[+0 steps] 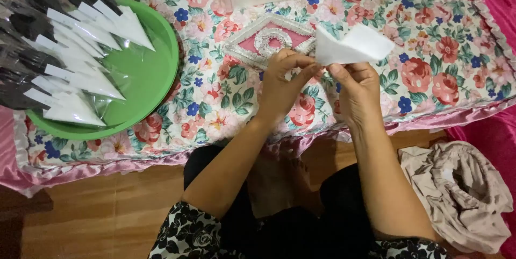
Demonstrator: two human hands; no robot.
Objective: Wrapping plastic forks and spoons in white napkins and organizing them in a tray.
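Item: white paper napkin (352, 46), held above the floral cloth (430, 33) in front of the person, pinched at its lower left corner between both hands.

Left hand (282, 84): fingers closed together on the napkin's folded edge.

Right hand (355, 92): thumb and forefinger clamped on the same corner, just beside the left.

Handling note: the fold probably comes out neatest if the edges are lined up before creasing, with the pinch kept tight at the point so the sheet tapers evenly.

Container: green round basin (156, 76), at the cloth's left end. Contents: many black plastic forks (37, 60), each with a white folded napkin in a clear sleeve, stacked in overlapping rows.

Other: an ornate pink-and-silver diamond-shaped piece (271, 38) on the cloth just behind the hands; a beige crumpled cloth bag (462, 194) on the wooden floor (97, 205), lower right.
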